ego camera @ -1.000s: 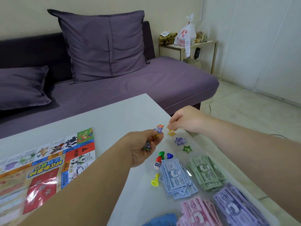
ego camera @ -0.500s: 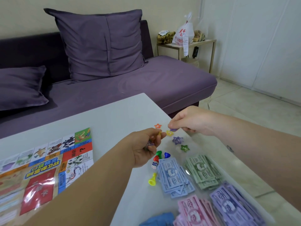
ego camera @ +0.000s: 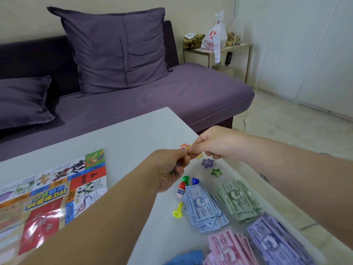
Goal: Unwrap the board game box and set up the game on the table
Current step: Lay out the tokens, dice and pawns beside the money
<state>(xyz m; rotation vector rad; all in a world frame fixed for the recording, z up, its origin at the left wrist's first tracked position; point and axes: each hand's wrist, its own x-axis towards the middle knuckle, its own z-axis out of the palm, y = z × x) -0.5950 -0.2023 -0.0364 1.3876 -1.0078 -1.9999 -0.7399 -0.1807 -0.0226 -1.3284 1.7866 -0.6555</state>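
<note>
1. Head view looks down on a white worktop (ego camera: 124,134) in front of a purple sofa (ego camera: 191,96).
2. Left hand (ego camera: 170,171) is over the middle of the worktop, its grip curled round small coloured pieces (ego camera: 176,166), of which only bits show between the fingers.
3. Right hand (ego camera: 215,144) meets it from the right. Its thumb and forefinger are pinched together on a purple piece (ego camera: 184,148) at the left fingertips; the shape of that piece is mostly hidden.
4. Star tokens lie on the worktop around the hands: an orange star (ego camera: 183,145) just behind the fingertips, a yellow star (ego camera: 199,155) under the right hand, then a purple star (ego camera: 208,163) marked 2 and a green star (ego camera: 216,172) marked 1.
5. Near the left wrist are a green pawn (ego camera: 185,178), a blue pawn (ego camera: 195,181), a red pawn (ego camera: 182,185) and a white die (ego camera: 180,193); a yellow pawn (ego camera: 177,207) lies on its side closer to the camera.
6. Play money is sorted in piles to the right: blue notes (ego camera: 202,205), green notes (ego camera: 238,201), purple notes (ego camera: 273,241) and pink notes (ego camera: 229,247).
7. Game board (ego camera: 51,194) lies flat on the left part of the worktop, partly under the left forearm.
8. Two purple cushions (ego camera: 118,48) rest on the sofa, and a side table (ego camera: 229,48) in the corner carries a white plastic bag (ego camera: 214,38).
</note>
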